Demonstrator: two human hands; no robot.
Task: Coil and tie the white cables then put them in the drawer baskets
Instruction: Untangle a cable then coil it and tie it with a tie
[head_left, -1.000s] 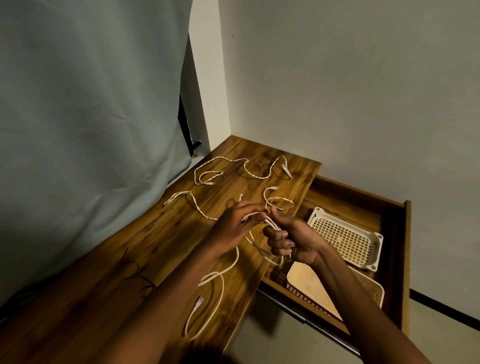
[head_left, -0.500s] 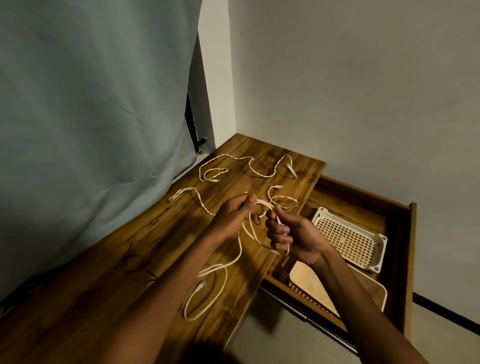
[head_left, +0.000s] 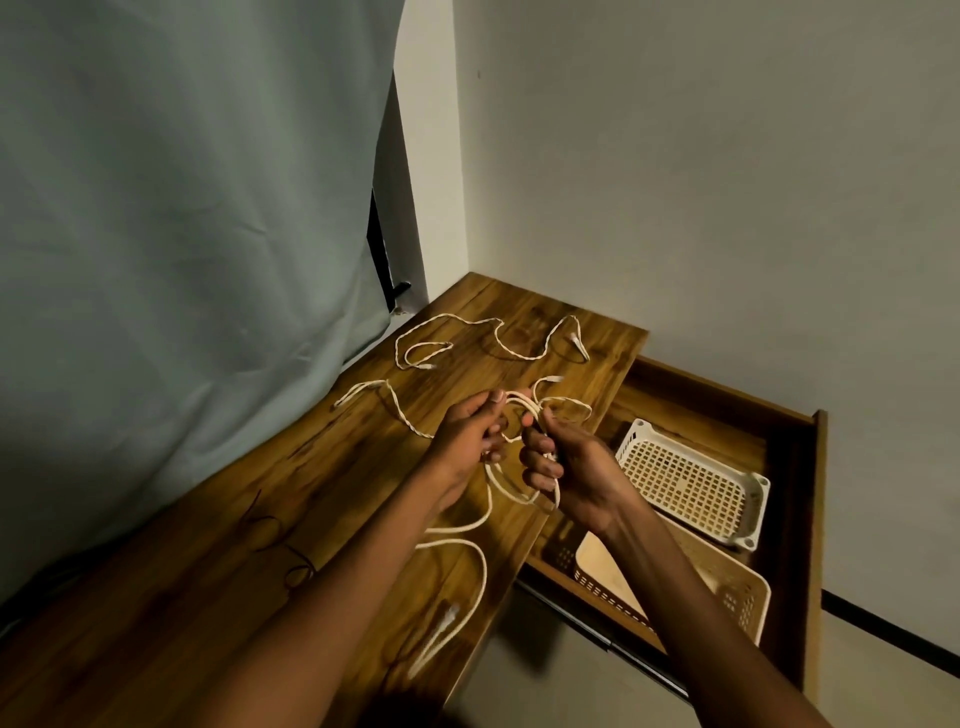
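My left hand (head_left: 467, 434) and my right hand (head_left: 566, 462) hold one white cable (head_left: 480, 561) between them above the wooden desk (head_left: 234, 519). Loops of that cable hang from my right hand's curled fingers, and my left hand pinches a strand at the top of the loops. Its loose tail trails toward me over the desk and ends in a plug. A second white cable (head_left: 498, 343) lies spread at the desk's far end. A third white cable (head_left: 379, 389) lies just beyond my hands. In the open drawer (head_left: 795, 519) sit a white basket (head_left: 748, 525) and a beige basket (head_left: 748, 597).
A grey curtain (head_left: 182, 260) hangs along the desk's left side. The white wall (head_left: 701, 182) stands behind the desk and drawer. The drawer juts out to the right of the desk edge. A thin dark wire (head_left: 280, 545) lies on the near desk.
My hands have drawn closer together with the loops between them. The tail on the desk has been pulled in a little and lies in a tighter curve.
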